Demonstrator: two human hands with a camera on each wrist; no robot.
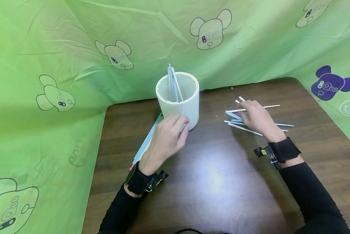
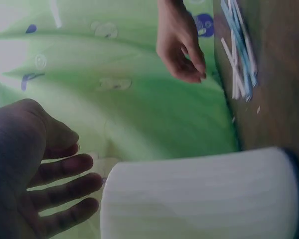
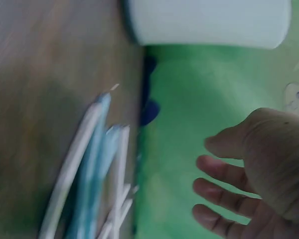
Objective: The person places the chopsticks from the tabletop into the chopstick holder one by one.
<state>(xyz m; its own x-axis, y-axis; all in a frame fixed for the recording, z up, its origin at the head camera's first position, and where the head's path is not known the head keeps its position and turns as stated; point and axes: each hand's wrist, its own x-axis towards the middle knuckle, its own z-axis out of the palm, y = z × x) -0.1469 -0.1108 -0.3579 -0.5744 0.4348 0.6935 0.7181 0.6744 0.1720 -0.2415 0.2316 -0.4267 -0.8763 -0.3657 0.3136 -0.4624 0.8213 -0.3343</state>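
Observation:
A white, ridged cylindrical container (image 1: 178, 110) stands upright at the back of the table, with a few thin blue and white sticks (image 1: 172, 83) leaning inside it. In front of its wall hovers my left hand (image 1: 169, 138), fingers loosely bent and spread, and the left wrist view shows nothing between them. Over at the right, my right hand (image 1: 258, 118) is above a loose pile of blue and white sticks (image 1: 243, 128). Its fingers (image 3: 222, 194) are apart and hold nothing in the right wrist view, with the pile (image 3: 87, 174) off to one side.
A bundle of blue sticks (image 1: 147, 143) lies left of the container, partly behind my left hand. The dark wooden table (image 1: 204, 195) meets a green printed cloth (image 1: 145, 35) at its back and sides. A black cable (image 1: 188, 230) shows at the front edge.

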